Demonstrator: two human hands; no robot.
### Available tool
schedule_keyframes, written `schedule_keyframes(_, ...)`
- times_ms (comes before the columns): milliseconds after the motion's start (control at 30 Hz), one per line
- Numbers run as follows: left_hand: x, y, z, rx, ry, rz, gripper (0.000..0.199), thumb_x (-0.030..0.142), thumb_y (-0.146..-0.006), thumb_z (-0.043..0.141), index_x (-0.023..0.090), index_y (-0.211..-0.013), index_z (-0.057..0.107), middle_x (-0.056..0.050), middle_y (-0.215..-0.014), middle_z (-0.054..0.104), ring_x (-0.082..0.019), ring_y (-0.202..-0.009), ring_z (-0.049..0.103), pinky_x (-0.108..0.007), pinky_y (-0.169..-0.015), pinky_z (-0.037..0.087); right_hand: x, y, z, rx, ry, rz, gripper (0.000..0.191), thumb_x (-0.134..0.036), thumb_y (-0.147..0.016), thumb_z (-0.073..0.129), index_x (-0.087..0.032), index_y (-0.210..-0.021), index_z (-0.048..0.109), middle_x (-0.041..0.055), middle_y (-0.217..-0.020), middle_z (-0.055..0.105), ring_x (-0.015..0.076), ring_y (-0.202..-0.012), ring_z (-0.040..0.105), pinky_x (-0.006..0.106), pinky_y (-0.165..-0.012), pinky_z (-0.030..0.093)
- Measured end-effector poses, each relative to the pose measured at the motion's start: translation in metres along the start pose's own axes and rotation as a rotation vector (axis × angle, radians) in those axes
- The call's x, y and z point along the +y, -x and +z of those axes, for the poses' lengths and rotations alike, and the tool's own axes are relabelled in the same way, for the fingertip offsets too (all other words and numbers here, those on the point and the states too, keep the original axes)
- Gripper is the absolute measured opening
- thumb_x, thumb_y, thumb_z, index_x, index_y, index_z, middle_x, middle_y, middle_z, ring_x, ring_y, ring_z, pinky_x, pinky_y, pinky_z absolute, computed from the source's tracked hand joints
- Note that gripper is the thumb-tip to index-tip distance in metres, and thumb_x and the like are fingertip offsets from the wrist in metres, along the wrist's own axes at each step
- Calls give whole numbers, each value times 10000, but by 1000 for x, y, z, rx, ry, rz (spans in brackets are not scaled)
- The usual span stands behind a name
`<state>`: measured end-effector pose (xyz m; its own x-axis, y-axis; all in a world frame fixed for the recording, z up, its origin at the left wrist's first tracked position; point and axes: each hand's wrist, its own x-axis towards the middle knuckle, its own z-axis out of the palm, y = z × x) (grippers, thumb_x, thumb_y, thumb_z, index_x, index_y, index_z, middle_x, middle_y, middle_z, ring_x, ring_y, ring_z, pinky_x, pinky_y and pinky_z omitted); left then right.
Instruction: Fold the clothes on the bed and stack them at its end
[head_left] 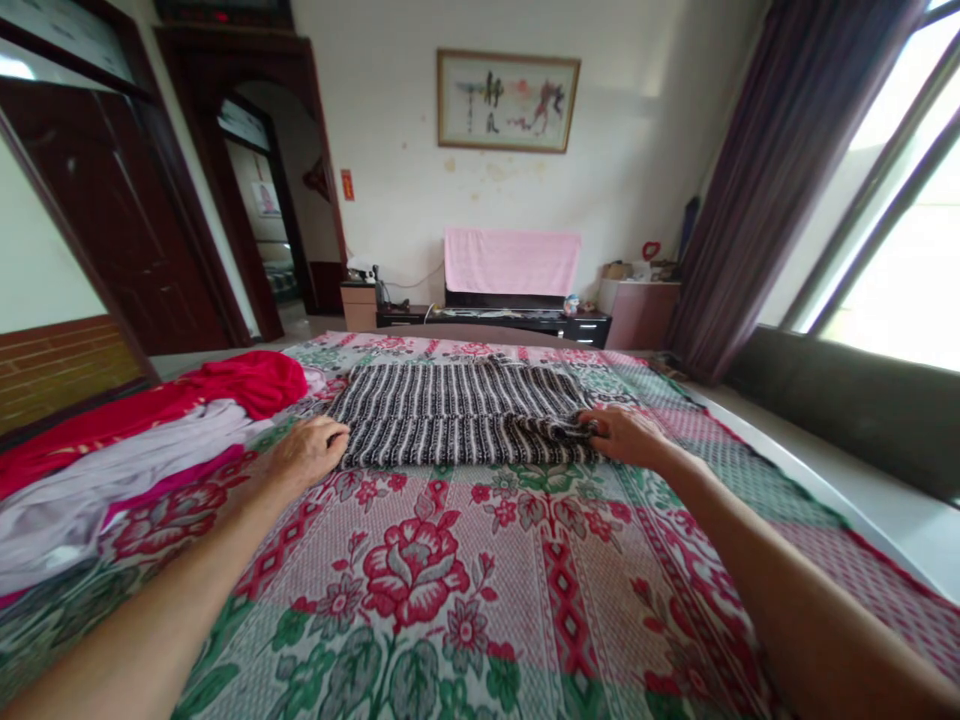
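A black-and-white striped knit garment [450, 415] lies folded on the floral bedspread [420, 620], its near part doubled over in a band. Its left edge is pinched in the curled fingers of my left hand [315, 445]. At the opposite edge my right hand [619, 435] grips the knit, which bunches into wrinkles beside the fingers. Some fingertips of both hands are hidden against the fabric. What kind of garment it is, I cannot tell.
Red clothing [247, 385] and pale grey clothing [150, 465] lie heaped on the left. Beyond the bed stand a black low cabinet [480, 325] and something draped with a pink cloth [514, 260]. A dark curtain [787, 150] hangs at the right by the window.
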<state>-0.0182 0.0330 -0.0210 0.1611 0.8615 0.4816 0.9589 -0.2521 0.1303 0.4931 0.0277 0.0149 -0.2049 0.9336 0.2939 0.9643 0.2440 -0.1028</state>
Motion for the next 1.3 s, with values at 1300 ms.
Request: schedule_keyframes(1300, -8, 2, 14, 89, -73, 54, 360, 327, -810, 392, 214, -863, 729, -66, -962, 730, -222, -934, 654, -328, -914, 463, -64, -68, 40, 213, -186, 302, 351, -241, -835, 494, -168, -1134, 662, 91, -1006, 728, 227, -932, 671, 305, -837, 482)
